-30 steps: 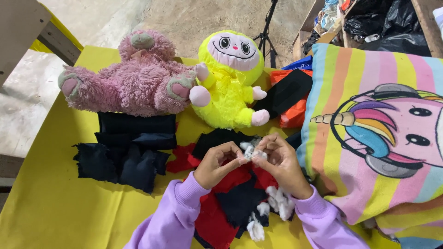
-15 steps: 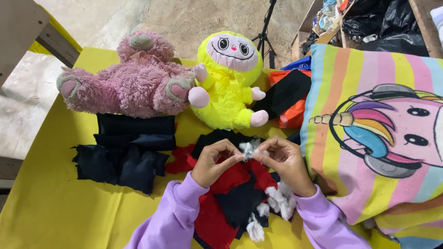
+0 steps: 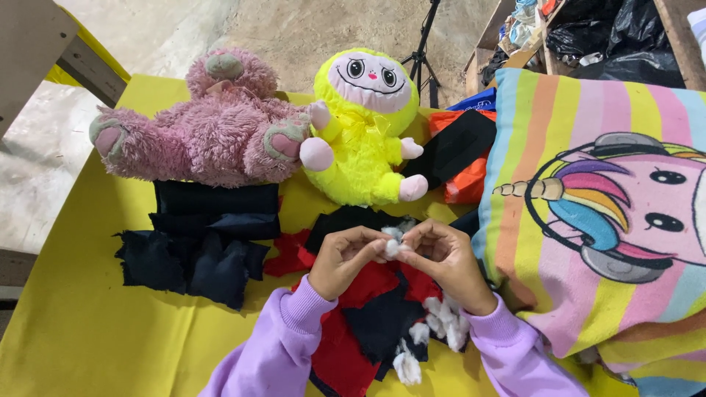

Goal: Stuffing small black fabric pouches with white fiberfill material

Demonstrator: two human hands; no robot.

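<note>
Head view: left hand (image 3: 344,259) and right hand (image 3: 441,256) pinched together on a white stuffing tuft (image 3: 393,248), held above red and black cloth scraps (image 3: 368,309) on yellow table (image 3: 88,331), near yellow plush toy (image 3: 364,125).

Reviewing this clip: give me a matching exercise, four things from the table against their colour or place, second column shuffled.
Things:
1. plush sloth
2. round-faced plush
3. striped cushion
4. stuffing tuft

Descriptions:
A. neon yellow, sitting upright
B. pinched between both hands' fingers
C. pink, lying on its back
D. at the table's right side, unicorn print

Pairs: 1-C, 2-A, 3-D, 4-B
</note>
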